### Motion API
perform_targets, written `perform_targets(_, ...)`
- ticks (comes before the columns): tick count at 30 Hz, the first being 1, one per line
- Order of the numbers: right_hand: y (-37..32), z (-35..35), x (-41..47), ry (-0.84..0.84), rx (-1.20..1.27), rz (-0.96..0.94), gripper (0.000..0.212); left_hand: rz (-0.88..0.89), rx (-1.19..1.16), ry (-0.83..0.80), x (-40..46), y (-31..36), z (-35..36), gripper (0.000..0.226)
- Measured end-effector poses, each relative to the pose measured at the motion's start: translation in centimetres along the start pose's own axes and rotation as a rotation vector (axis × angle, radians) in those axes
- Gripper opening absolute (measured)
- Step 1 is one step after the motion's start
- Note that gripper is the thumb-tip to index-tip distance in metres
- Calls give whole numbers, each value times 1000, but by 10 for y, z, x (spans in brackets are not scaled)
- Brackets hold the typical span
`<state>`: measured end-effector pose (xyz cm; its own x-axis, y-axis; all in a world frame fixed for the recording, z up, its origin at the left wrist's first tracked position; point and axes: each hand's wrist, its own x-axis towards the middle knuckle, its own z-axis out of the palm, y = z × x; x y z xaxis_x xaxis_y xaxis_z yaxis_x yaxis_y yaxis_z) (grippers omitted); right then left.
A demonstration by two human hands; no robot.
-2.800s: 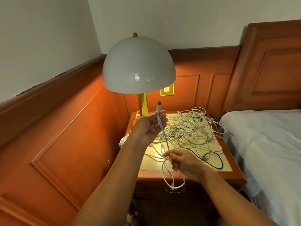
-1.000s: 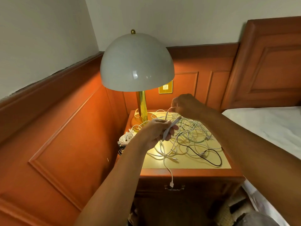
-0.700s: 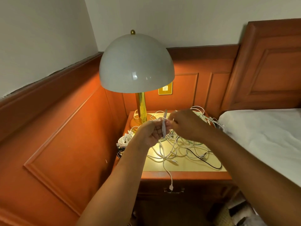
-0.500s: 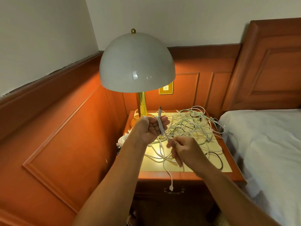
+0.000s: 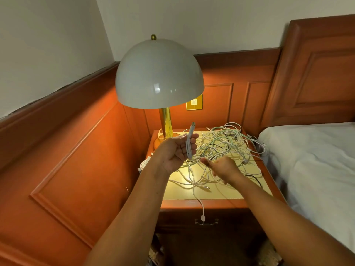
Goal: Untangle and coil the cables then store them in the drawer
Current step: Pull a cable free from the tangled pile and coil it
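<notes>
Since half a second ago, the right hand (image 5: 221, 167) has been shifted slightly toward 2 o'clock, blurred, finger state indeterminable. One folded white cable (image 5: 189, 144) is pinched upright by the left hand (image 5: 175, 152) fingers; the tangled cables (image 5: 224, 148), uncountable, lie on the worktop (image 5: 215, 192) at 3 o'clock of it. Snagging is judged likely if the dangling cable end (image 5: 203, 217), over the one closed drawer (image 5: 206, 221), is pulled.

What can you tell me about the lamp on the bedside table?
The lamp has a smooth, glossy white dome shade topped by a small brass knob, on a shiny brass stem. It stands upright and lit at the back left corner of the nightstand, its round base partly hidden behind the left hand. A white cord curls beside the base.
</notes>
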<state>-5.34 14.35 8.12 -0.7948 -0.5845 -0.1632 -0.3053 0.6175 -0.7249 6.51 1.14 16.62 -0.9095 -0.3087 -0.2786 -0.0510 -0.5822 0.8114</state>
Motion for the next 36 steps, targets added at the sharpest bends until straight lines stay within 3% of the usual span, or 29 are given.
perform_targets(2,-12,-17,12,38,-115,-31,61,11,60,-30,-3,0,0,31)
perform_targets(5,-39,-48,25,77,-74,-214,31,-1,151,-66,-5,-4,1,31)
perform_targets(7,-62,-68,26,125,-177,-375,15,3,253,-57,-4,-7,1,30)
perform_targets(9,-78,-78,24,171,-305,-512,14,19,366,-32,0,-8,1,29)
perform_targets(12,-87,-78,19,249,-466,-574,16,6,458,44,9,-9,0,29)
perform_targets(15,-85,-67,0,216,-513,-553,18,-14,417,124,16,-11,1,28)
perform_targets(18,-74,-45,-27,162,-365,-570,18,-17,250,176,19,-10,4,28)
perform_targets(21,-55,-16,-52,132,55,-539,23,-16,46,154,20,-4,9,33)
perform_targets(22,-47,-6,-59,71,216,-478,31,-3,-21,148,21,-2,11,34)
perform_targets(24,-31,15,-70,-58,509,-372,24,32,-137,140,22,2,12,34)
perform_targets(26,-17,32,-72,-139,665,-240,25,51,-191,112,19,9,12,36)
perform_targets(29,-1,41,-60,-230,656,-58,49,49,-171,48,9,20,14,35)
perform_targets(33,6,22,-27,-288,628,-62,30,21,-58,-69,-10,24,13,31)
perform_targets(36,-6,-7,-8,-125,427,-105,24,34,84,-100,-18,18,10,29)
